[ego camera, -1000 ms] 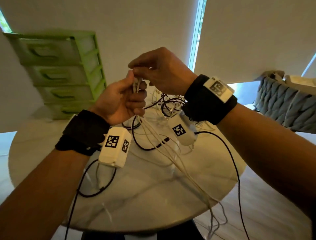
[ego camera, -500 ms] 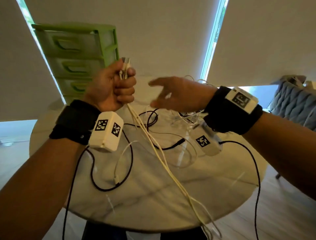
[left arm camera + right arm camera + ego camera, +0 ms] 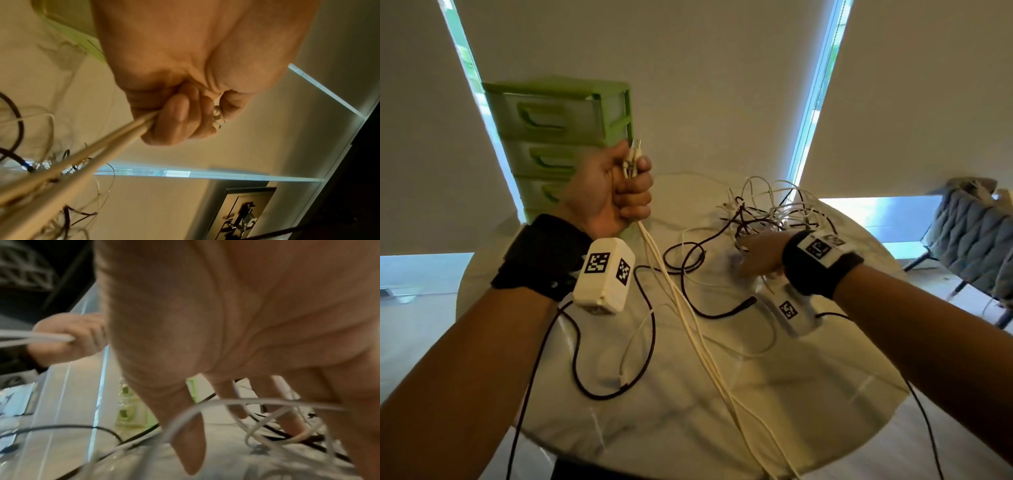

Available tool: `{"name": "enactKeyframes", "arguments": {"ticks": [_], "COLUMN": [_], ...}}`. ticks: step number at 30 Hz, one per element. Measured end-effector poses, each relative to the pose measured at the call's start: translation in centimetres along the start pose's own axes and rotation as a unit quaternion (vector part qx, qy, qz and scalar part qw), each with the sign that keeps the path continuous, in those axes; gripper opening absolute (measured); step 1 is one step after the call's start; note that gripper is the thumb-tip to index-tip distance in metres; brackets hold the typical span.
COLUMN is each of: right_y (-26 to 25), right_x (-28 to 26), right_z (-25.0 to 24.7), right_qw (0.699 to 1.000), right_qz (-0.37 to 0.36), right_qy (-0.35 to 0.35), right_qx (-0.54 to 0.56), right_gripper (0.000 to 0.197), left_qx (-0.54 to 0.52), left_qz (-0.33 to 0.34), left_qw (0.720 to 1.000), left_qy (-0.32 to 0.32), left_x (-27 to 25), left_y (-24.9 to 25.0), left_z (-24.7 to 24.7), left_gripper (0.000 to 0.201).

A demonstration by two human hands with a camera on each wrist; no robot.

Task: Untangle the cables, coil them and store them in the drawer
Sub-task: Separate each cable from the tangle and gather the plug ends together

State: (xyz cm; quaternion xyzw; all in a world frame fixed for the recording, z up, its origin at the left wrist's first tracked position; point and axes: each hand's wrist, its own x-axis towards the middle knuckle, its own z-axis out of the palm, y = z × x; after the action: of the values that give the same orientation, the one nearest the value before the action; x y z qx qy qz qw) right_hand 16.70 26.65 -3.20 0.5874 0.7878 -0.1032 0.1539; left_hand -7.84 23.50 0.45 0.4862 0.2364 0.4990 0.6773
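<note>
Nearest, at the lower edge of the head view, the white cables (image 3: 709, 356) run off the round marble table (image 3: 825, 411) past its front rim. Their long axis climbs on a diagonal from lower right to upper left, straight and close together, into the left hand (image 3: 613, 192), raised above the table at left of centre. That hand is a tight fist round them, fingers curled fully, with the plug ends (image 3: 635, 147) sticking out of the top of the fist and pointing up; the left wrist view shows the strands leaving the underside of the fist toward the lower left.

A black cable (image 3: 650, 342) loops loosely on the tabletop below the left wrist. Further in, right of centre, the right hand (image 3: 756, 260) reaches down at the near edge of the tangled cables (image 3: 774, 209), fingers spread and fairly straight, gripping nothing; in the right wrist view white loops cross in front of its fingertips (image 3: 238, 408).

Farthest, at upper left, the green drawer unit (image 3: 561, 137) stands on the table's back edge, drawers closed.
</note>
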Motion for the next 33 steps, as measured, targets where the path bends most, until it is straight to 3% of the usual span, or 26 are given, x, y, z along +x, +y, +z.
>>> {"name": "enactKeyframes", "arguments": {"ticks": [2, 4, 8, 11, 15, 17, 19, 22, 25, 27, 33], "right_y": [-1.7, -3.1, -2.4, 1.4, 5.9, 7.1, 7.5, 6.1, 2.8, 0.8, -2.0], "right_x": [0.7, 0.6, -1.1, -2.2, -1.8, -0.4, 1.1, 2.8, 4.1, 4.3, 3.0], "right_z": [-0.1, -0.7, -4.2, -7.1, -8.3, -7.4, -5.9, -3.2, -1.1, -0.5, -1.1], "right_qw": [0.999, 0.992, 0.962, 0.942, 0.935, 0.962, 0.985, 0.986, 0.989, 0.988, 0.972], "right_qz": [-0.042, -0.101, -0.170, -0.138, -0.079, -0.052, -0.016, 0.011, -0.065, -0.116, -0.211], "right_qy": [0.000, -0.003, 0.067, 0.168, 0.244, 0.203, 0.114, 0.016, 0.037, 0.049, 0.035], "right_qx": [0.000, 0.076, 0.205, 0.255, 0.243, 0.177, 0.131, 0.165, 0.127, 0.087, 0.098], "right_gripper": [0.071, 0.077, 0.046, 0.021, 0.019, 0.015, 0.024, 0.035, 0.053, 0.066, 0.024], "left_qx": [-0.015, -0.030, -0.055, -0.062, -0.073, -0.072, -0.058, -0.025, 0.005, 0.020, 0.134], "left_qz": [0.004, 0.007, 0.000, -0.015, -0.023, -0.023, -0.017, -0.018, -0.034, -0.055, -0.142], "left_qw": [1.000, 1.000, 0.998, 0.998, 0.996, 0.996, 0.996, 0.996, 0.996, 0.995, 0.976], "left_qy": [-0.005, -0.005, 0.016, 0.020, 0.037, 0.052, 0.070, 0.081, 0.082, 0.083, 0.097], "left_x": [0.3, 0.9, 2.4, 3.3, 3.8, 4.0, 4.2, 4.2, 4.1, 4.0, 4.0], "left_y": [0.0, -0.3, -1.5, -2.1, -3.0, -3.5, -3.9, -4.4, -4.4, -4.5, -5.4], "left_z": [-0.1, 0.0, 0.1, 0.0, -0.2, -0.3, -0.4, -0.5, -0.3, -0.1, 0.4], "left_gripper": [0.031, 0.031, 0.033, 0.033, 0.033, 0.032, 0.026, 0.020, 0.013, 0.020, 0.027]}}
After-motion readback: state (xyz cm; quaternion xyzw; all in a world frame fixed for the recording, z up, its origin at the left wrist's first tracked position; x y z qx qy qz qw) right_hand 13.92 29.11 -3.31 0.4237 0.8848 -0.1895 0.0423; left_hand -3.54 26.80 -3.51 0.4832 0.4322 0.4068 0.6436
